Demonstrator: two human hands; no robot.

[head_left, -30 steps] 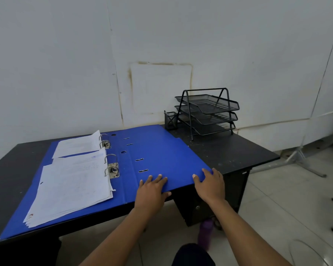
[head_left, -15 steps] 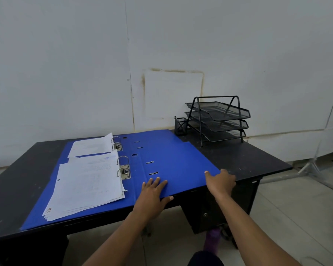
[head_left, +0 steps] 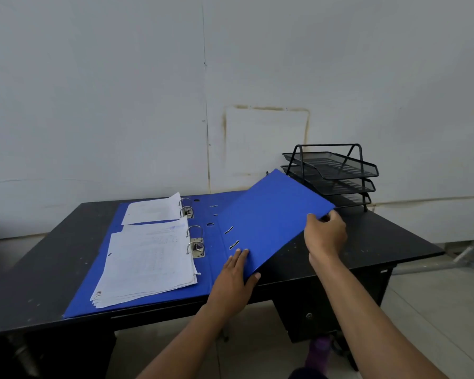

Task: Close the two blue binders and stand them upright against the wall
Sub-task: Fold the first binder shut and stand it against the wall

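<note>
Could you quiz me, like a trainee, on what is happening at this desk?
1. True or false: the front binder's cover lies flat on the desk.
2. Which hand grips the cover's far edge? A. left hand B. right hand
3. What black thing stands by the wall, right of the binders?

Key:
1. False: it is raised at an angle.
2. B.
3. A three-tier mesh tray rack.
</note>
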